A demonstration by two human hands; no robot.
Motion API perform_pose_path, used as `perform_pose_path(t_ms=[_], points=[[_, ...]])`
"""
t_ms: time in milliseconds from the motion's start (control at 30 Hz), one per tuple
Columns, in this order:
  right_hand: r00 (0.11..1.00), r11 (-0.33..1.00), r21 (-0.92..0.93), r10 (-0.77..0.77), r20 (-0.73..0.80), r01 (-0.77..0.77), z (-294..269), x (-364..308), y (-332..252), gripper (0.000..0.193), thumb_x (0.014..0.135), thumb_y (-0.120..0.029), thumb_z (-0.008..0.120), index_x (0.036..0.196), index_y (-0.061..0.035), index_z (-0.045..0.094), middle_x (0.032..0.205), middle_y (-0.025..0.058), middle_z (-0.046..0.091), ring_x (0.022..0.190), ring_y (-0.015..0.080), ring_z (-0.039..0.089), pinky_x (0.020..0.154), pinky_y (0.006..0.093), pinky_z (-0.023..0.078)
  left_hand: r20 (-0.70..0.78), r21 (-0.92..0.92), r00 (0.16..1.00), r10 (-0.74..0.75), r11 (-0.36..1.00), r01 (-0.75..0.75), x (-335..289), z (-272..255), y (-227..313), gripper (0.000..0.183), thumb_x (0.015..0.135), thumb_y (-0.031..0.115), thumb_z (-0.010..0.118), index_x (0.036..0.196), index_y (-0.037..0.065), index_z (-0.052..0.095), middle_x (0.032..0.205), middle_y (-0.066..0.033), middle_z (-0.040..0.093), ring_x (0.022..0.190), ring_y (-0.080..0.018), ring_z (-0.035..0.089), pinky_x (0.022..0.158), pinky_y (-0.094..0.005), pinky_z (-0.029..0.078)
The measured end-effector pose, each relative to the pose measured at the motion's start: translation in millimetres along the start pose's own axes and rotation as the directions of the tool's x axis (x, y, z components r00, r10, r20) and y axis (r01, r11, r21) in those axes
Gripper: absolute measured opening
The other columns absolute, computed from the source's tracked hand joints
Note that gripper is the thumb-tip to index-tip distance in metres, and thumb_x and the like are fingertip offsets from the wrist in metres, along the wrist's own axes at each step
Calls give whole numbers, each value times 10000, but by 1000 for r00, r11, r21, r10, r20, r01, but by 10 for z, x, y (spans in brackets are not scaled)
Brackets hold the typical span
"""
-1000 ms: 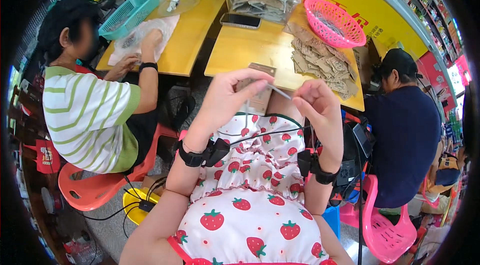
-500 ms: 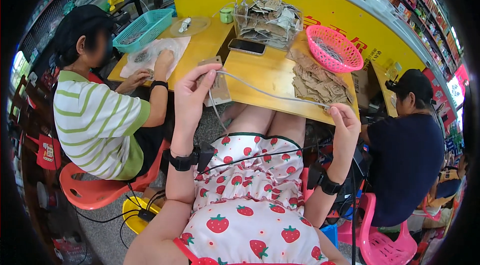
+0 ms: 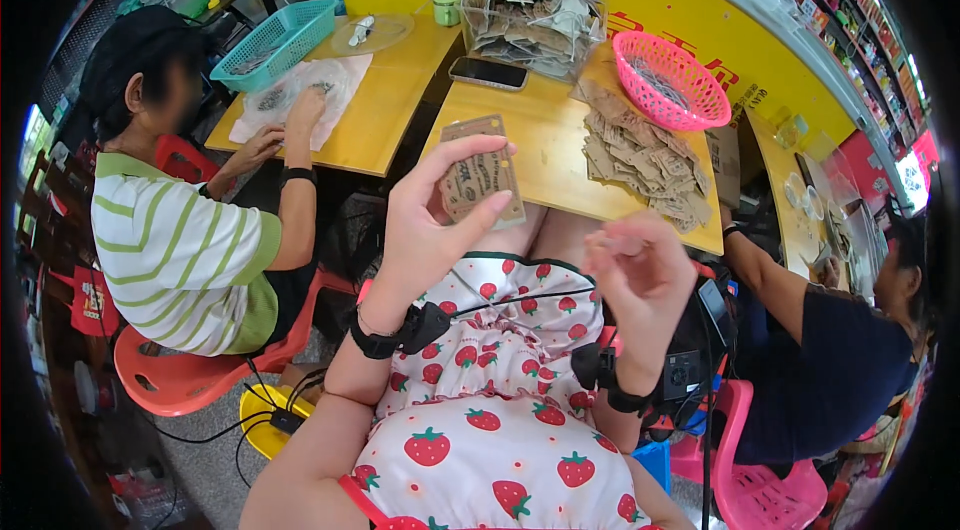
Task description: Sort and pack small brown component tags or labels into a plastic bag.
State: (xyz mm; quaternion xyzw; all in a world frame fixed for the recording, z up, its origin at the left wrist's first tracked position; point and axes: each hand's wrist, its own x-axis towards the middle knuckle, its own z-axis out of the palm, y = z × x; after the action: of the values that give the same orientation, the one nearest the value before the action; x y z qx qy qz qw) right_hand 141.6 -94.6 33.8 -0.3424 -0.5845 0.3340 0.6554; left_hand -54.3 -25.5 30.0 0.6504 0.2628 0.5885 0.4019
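My left hand [image 3: 425, 215] grips a small stack of brown cardboard tags [image 3: 490, 175] by its edges, fingers over the top and thumb along the lower side. Dark print and small corner holes show on the front tag. To the right, above my lap, my right hand [image 3: 645, 275] is raised with its fingers bent and blurred by motion; whether anything is between them I cannot see. Beyond it, loose brown tags [image 3: 640, 155] lie heaped on the yellow table [image 3: 550, 155]. A pink basket [image 3: 715, 95] of grey cords stands against the heap.
A clear bin [image 3: 535, 50] full of tags stands at the back, behind a dark phone [image 3: 488, 73]. At left a person [image 3: 180, 230] handles small things beside a teal basket [image 3: 275, 45]. Another person [image 3: 830, 330] sits at right. A black cable [image 3: 520, 302] crosses my lap.
The grey cord stretched between my hands is no longer visible. My left hand now holds the tag stack, and my right hand has come lower and nearer. The person at right has leaned and reached out.
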Motion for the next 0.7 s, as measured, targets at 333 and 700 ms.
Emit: perform_pose_path(t_ms=[333, 700], points=[[991, 990, 40, 133, -6, -132, 215, -34, 155, 283, 809, 127, 615, 1066, 41, 534, 1016, 108, 619, 888, 191, 674, 744, 266, 532, 81, -142, 993, -89, 985, 100, -82, 127, 108, 467, 797, -16, 685, 1229, -25, 506, 1205, -150, 585, 1088, -168, 573, 933, -297, 475], [995, 995, 1, 97, 27, -97, 180, 5, 202, 271, 814, 111, 629, 1066, 49, 552, 997, 95, 634, 899, 142, 633, 737, 247, 524, 121, -254, 986, -114, 957, 142, -81, 173, 82, 497, 791, -10, 697, 1241, -26, 487, 1216, -163, 577, 1085, -169, 577, 939, -305, 476]])
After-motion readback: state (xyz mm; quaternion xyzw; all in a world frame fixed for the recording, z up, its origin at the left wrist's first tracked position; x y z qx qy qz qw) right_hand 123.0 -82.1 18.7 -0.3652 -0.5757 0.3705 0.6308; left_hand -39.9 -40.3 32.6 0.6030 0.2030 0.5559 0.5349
